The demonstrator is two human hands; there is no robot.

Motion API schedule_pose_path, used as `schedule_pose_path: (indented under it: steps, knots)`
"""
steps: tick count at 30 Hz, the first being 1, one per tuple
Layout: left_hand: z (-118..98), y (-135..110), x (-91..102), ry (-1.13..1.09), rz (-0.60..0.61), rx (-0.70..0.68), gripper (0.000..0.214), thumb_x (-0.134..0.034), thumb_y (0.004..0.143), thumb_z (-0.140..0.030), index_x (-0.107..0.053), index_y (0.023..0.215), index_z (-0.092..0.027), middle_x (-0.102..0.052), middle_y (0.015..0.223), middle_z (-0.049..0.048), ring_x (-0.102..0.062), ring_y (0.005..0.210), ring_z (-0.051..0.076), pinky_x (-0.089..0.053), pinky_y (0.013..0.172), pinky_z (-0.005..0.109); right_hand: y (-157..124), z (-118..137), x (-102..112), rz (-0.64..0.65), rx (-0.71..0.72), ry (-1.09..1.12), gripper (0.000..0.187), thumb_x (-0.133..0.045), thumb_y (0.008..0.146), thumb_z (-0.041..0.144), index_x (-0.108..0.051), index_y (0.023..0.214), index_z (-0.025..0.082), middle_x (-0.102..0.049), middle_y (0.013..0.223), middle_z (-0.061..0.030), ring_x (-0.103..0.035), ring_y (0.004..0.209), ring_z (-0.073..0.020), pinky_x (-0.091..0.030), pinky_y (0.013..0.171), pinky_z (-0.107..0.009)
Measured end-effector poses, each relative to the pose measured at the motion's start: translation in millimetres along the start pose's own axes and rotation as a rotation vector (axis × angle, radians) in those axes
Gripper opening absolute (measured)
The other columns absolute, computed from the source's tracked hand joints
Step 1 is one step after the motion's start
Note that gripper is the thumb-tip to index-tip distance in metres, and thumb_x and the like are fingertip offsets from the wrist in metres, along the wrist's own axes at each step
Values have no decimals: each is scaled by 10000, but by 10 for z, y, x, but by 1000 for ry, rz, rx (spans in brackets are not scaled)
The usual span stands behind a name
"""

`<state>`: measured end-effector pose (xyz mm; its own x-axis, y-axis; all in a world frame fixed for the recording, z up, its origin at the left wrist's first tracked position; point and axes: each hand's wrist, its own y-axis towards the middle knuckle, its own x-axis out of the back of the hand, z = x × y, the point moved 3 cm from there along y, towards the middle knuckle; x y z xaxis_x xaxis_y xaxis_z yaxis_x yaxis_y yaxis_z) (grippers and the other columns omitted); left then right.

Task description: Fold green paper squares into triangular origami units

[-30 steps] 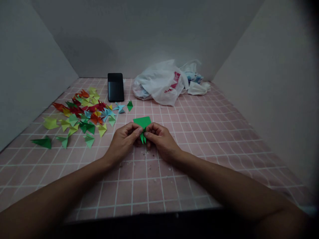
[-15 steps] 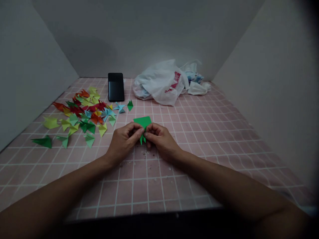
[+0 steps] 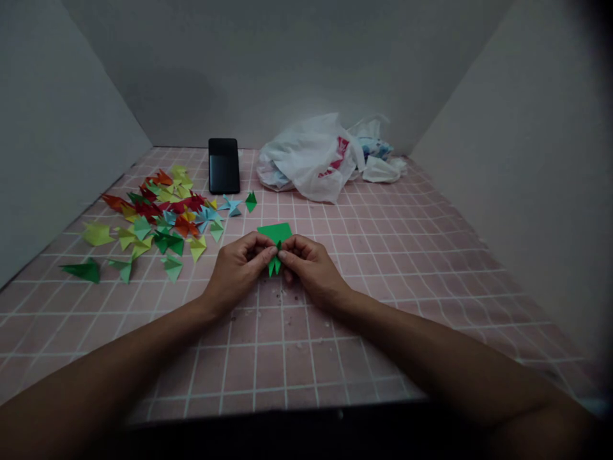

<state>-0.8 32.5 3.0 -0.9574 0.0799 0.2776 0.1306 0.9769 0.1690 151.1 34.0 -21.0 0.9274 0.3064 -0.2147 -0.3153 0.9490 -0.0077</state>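
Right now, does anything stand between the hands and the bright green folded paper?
Nothing visible stands in the way: the left hand and right hand both pinch the bright green folded paper. The pile of multicoloured folded paper triangles lies apart, to the left.

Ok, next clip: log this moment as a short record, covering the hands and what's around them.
Left hand: pinches the green paper, folded at its near end
Right hand: pinches the same paper from the other side
Surface: pink grid-lined surface
Beside hands: folded paper pieces, many colours
Behind: black smartphone, white plastic bag
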Motion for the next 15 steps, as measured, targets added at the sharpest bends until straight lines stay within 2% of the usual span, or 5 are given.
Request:
schedule_pose_path:
  steps: [8, 15]
  knots:
    - [9, -13, -19, -74, 4, 50, 146, -697, 823, -319, -649, 820, -181, -621, 672, -24, -572, 561, 111, -449, 520, 218, 6, 11, 7, -16, 34, -2, 188, -625, 922, 342, -549, 816, 207, -534, 566, 74, -454, 445, -73, -339, 449, -218]
    - [19, -29, -37, -176, 23, 129, 161, -716, 811, -326, -647, 825, -181, -628, 640, -29, -595, 549, 118, -478, 510, 218, 10, 6, 9, -19, 34, -11, 201, -673, 886, 352, -559, 807, 207, -504, 567, 83, -457, 442, -69, -322, 442, -220]
